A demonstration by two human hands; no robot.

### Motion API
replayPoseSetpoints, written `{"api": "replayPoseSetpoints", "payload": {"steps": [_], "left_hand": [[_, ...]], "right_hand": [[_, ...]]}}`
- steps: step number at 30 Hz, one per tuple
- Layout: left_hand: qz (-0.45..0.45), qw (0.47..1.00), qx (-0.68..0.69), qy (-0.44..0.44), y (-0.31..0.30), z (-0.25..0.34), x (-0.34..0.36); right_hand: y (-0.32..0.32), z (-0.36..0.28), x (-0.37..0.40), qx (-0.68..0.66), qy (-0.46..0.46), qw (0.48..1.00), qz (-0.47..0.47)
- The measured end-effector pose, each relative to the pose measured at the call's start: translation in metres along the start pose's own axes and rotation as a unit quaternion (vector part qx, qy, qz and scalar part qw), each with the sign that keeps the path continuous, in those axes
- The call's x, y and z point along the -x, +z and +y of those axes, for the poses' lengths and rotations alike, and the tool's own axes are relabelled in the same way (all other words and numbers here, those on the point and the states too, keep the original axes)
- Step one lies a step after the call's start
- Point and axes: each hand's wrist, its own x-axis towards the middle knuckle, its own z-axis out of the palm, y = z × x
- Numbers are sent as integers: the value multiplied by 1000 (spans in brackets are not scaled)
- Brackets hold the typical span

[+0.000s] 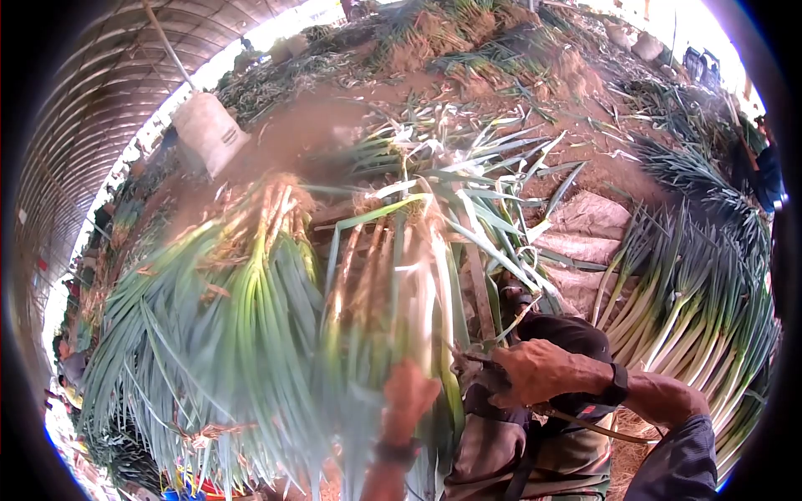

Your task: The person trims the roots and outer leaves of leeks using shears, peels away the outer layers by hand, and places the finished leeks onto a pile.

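Long green onions with pale stalks (426, 284) lie in front of me, their leaves pointing down toward my body. My left hand (409, 397) is at the lower middle, over the leaves beside these stalks; motion smears its fingers. To the right, my right hand (535, 371), with a dark band at the wrist, is closed round a dark object above my lap, with a thin hose or cord trailing from it. What the object is does not show clearly. A large bundle of green onions (259, 242) with brown roots lies to the left of my hands.
Cleaner onions with white stalks (685, 309) lie in a row at the right. Pale sacking (585, 225) is on the ground beside them. A white sack (207, 132) stands at the back left. More onion heaps (501, 50) and a person in dark blue (769, 175) are farther off.
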Motion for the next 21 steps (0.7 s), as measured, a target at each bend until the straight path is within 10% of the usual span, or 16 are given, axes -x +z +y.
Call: {"api": "replayPoseSetpoints", "payload": {"steps": [21], "left_hand": [[52,994,92,18,-10,4,35]], "right_hand": [[13,-6,18,-11,-26,997,-74]]}}
